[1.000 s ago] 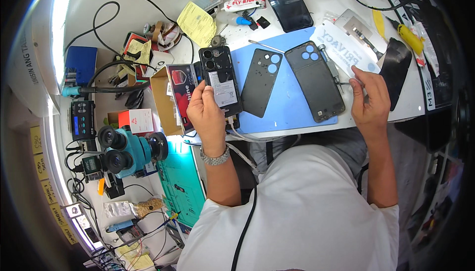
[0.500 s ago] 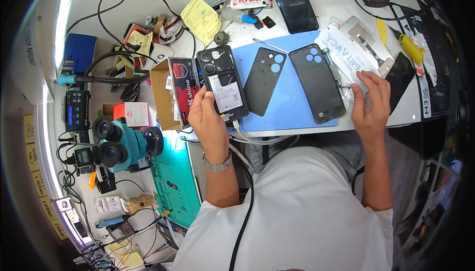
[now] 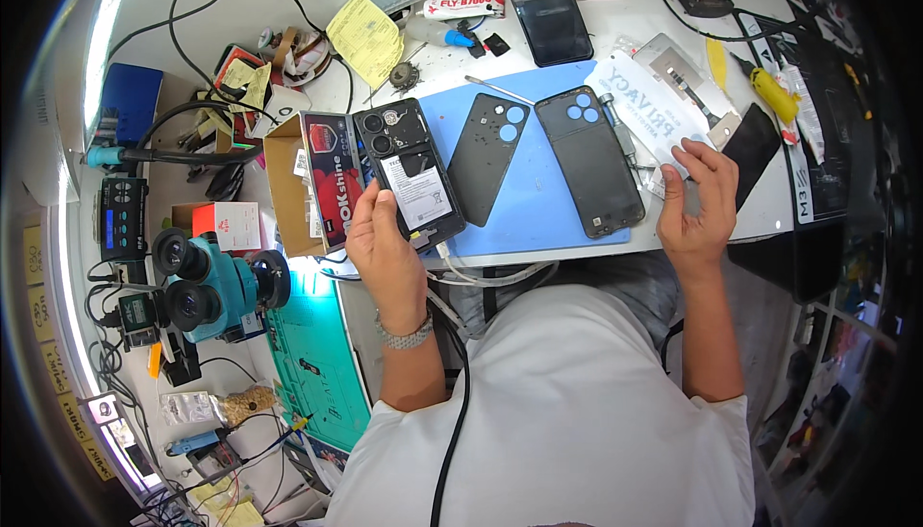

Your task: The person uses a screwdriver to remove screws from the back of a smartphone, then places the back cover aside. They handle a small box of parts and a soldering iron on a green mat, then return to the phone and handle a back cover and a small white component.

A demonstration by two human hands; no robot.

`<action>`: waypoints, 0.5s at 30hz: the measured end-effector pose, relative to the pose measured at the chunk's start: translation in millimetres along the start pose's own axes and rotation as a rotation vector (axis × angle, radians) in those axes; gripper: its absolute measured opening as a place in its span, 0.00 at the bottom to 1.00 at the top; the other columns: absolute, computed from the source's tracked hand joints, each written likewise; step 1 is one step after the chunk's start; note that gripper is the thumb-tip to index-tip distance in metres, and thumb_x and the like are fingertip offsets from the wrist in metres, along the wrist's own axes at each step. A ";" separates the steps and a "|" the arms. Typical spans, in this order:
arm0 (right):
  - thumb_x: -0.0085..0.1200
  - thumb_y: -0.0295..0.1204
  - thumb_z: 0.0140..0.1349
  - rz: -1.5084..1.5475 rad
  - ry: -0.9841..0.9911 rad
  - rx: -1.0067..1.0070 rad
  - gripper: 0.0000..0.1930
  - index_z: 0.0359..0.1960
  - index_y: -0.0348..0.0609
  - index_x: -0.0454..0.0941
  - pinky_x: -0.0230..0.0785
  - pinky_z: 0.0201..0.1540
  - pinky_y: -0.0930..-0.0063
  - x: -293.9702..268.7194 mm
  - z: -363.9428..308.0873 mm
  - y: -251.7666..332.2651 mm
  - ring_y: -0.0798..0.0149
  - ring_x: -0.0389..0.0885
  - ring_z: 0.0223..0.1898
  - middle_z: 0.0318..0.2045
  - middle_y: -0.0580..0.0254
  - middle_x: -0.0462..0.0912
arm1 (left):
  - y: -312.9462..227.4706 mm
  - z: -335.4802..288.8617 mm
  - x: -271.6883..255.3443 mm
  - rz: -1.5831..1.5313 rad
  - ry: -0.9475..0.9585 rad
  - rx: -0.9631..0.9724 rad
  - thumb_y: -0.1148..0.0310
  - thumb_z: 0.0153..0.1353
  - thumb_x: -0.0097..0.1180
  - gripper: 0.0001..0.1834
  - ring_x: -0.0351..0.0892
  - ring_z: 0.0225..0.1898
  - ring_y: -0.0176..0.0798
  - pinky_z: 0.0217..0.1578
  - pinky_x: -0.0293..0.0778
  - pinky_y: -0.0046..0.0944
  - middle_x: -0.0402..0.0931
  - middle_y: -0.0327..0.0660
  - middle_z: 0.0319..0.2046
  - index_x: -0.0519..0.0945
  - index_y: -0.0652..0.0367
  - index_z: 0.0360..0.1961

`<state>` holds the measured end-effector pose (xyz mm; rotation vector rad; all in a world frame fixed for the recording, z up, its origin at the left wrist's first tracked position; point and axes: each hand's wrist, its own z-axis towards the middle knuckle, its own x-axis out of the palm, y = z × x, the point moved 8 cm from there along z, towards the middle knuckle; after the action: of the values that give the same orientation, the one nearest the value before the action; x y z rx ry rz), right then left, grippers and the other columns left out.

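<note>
An opened black phone (image 3: 415, 188) shows its battery, camera lenses and inner parts; a white cable meets its lower end. My left hand (image 3: 389, 253) has its thumb and fingers closed at the phone's left edge, the fingertips partly hidden. On the blue mat (image 3: 538, 176) to the right lie a loose dark back panel (image 3: 488, 157) and a dark phone cover (image 3: 594, 166) with round camera holes. My right hand (image 3: 702, 205), fingers loosely curled and apart, hovers or rests by a white printed packet (image 3: 642, 94). I see nothing gripped in it.
A red-faced box (image 3: 330, 176) stands left of the phone. Behind lie a dark phone (image 3: 545, 8), a glue tube (image 3: 463, 3) and a yellow paper (image 3: 365, 35). A teal microscope (image 3: 226, 282) fills the left side; a yellow tool (image 3: 774, 94) lies right.
The whole view has shifted, so things sit further left. The opened phone has tipped slightly lower in my left hand, and my thumb is nearer its edge. My right hand has barely moved.
</note>
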<state>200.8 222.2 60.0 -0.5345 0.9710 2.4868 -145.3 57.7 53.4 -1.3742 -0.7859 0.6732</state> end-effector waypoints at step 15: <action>0.72 0.34 0.67 0.685 0.708 0.119 0.32 0.69 0.32 0.77 0.77 0.64 0.56 112.0 -11.5 134.6 0.33 0.80 0.66 0.66 0.25 0.78 | -12.8 -35.1 47.7 -0.026 0.158 -0.036 0.70 0.84 0.52 0.24 0.85 0.51 0.28 0.52 0.81 0.29 0.86 0.45 0.54 0.69 0.77 0.72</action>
<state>41.0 150.5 70.6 -1.2689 1.8042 2.8218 -89.5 74.5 69.6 -1.4286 -0.6920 0.5254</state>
